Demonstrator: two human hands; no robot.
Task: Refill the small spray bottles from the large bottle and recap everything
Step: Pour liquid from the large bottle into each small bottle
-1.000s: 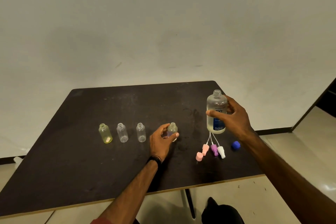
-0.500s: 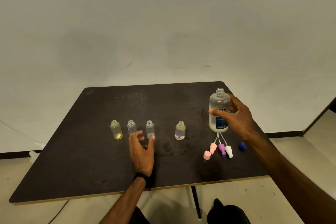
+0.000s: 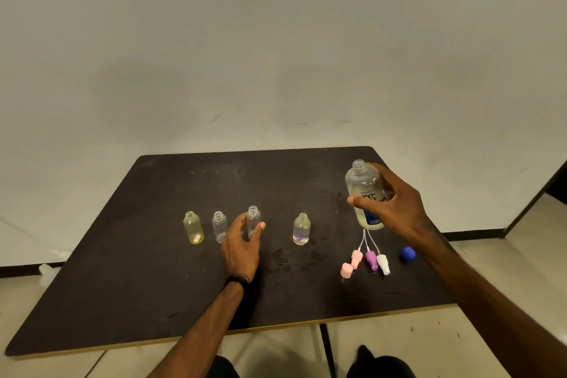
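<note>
Small bottle (image 3: 253, 220), uncapped, pinched by the left hand (image 3: 242, 247); right hand (image 3: 395, 209) grips the open large bottle (image 3: 365, 193) aloft — narrow neck risks spills over the desk (image 3: 153, 285)

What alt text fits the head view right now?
A person's left hand grips the third of four uncapped small spray bottles on a dark table, while the right hand holds the open large bottle upright. Spray caps and a blue cap lie beneath the right hand.
</note>
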